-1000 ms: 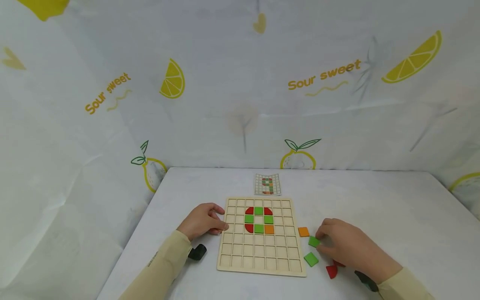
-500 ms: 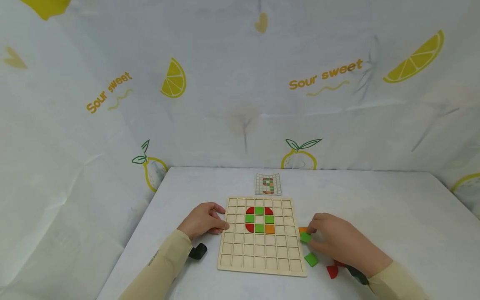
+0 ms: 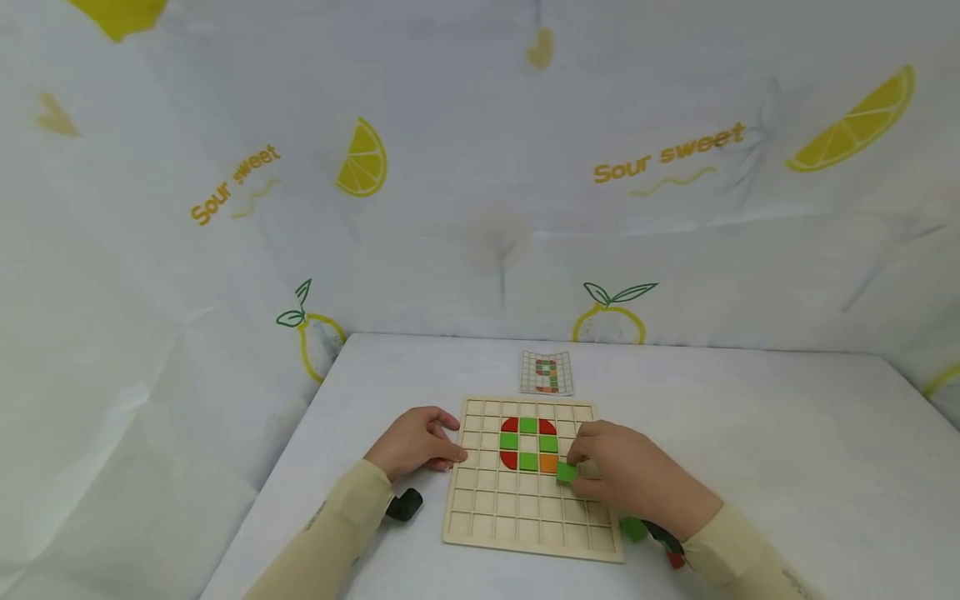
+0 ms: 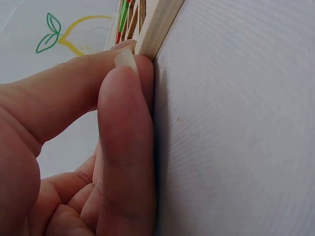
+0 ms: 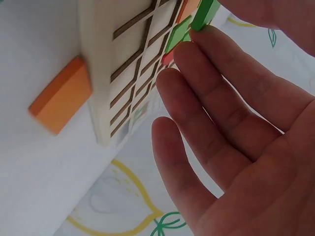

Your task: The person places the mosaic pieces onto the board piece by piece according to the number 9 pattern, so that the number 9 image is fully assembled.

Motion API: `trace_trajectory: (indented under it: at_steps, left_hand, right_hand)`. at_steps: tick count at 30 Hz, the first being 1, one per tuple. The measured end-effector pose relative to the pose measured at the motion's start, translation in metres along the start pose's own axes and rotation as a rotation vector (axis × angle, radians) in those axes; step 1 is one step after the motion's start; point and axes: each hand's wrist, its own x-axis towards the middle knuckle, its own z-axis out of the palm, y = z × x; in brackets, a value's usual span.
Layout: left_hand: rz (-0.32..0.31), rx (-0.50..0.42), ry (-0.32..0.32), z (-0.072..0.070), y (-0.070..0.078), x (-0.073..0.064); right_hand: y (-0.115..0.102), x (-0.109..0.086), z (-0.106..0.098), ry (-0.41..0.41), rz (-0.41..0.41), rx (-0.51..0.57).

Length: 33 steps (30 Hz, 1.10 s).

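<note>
In the head view, a pale wooden grid board (image 3: pixel 495 504) lies on the table with red, green and orange tiles set in a ring in its upper middle. My left hand (image 3: pixel 416 442) holds the board's left edge between thumb and finger; the left wrist view shows its fingertips (image 4: pixel 123 83) against the board's rim. My right hand (image 3: pixel 633 467) pinches a green square tile (image 3: pixel 566 472) over the board, just right of the orange tile (image 3: pixel 548 463). In the right wrist view this green tile (image 5: pixel 205 14) stands tilted, and the other fingers are extended.
A printed pattern card (image 3: pixel 546 372) lies behind the board. Right of the board are a loose orange tile (image 5: pixel 61 96), another green tile (image 3: pixel 633 528) and a partly covered red piece (image 3: pixel 677 560). Dark wrist devices (image 3: pixel 405 505) sit below the hands. A lemon-print cloth hangs behind the table.
My right hand has picked up the green tile from the table and carried it left over the board. My left hand stays at the board's edge. The head view has shifted slightly.
</note>
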Motion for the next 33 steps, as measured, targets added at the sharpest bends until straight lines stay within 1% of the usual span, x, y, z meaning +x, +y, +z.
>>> trace_trajectory:
  at_steps: [5, 10, 14, 21, 26, 33]
  left_hand:
    - [-0.005, 0.004, 0.001, -0.001, 0.002, 0.001]
    - [0.007, 0.009, -0.003, 0.0, 0.004, 0.001]
    - [-0.004, 0.016, 0.005, -0.001, 0.003, -0.002]
    - [0.008, 0.006, -0.002, -0.001, 0.002, -0.003]
    - [0.014, 0.004, -0.002, 0.0, 0.003, -0.002]
    - [0.0, 0.013, 0.005, -0.001, 0.003, -0.002]
  right_hand:
    - [-0.007, 0.007, 0.003, 0.008, -0.063, -0.012]
    - [-0.01, 0.008, 0.006, 0.023, -0.091, -0.045]
    - [-0.012, 0.009, 0.009, 0.019, -0.109, -0.063]
    - [-0.014, 0.009, 0.01, 0.001, -0.099, -0.067]
    - [-0.013, 0.009, 0.012, 0.003, -0.1, -0.071]
    - [-0.014, 0.011, 0.015, 0.015, -0.118, -0.074]
